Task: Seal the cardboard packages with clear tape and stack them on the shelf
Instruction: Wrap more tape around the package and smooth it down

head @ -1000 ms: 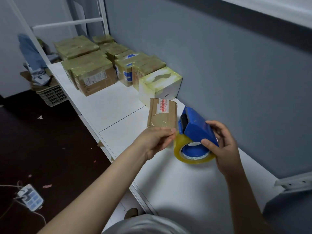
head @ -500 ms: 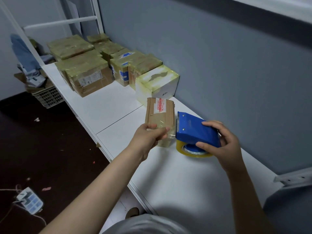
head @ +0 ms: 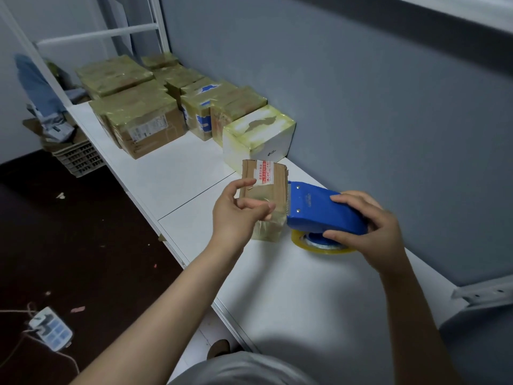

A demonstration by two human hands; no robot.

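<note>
"Package (head: 274,187): where is it, going by the dispenser (head: 319,209)?"

"Let me sweep from the left. Far to the dispenser's left and beyond it, taped boxes (head: 144,118) crowd the shelf (head: 291,287). Closer, the left hand (head: 236,215) hovers just left of the dispenser, loose and half spread, fingertips (head: 268,216) against the package's near face. It clasps nothing that I can make out. Then the package itself, upright on its end, touching the dispenser's toothed edge."

"And on the dispenser?"

"The right hand (head: 372,232) wraps it, fingers over the top, thumb on the near side. The roll (head: 322,244) sits beneath it."

"What might go wrong?"

"I'd guess the cut. The package stands tall on a small end, and only light fingertips steady it. A sharp tug of the dispenser could topple it or drag it along. A slack strip might wrinkle or fold onto itself, leaving the seam open. Also, those teeth sit close to the left fingertips, and a careless twist could nick them."
</note>
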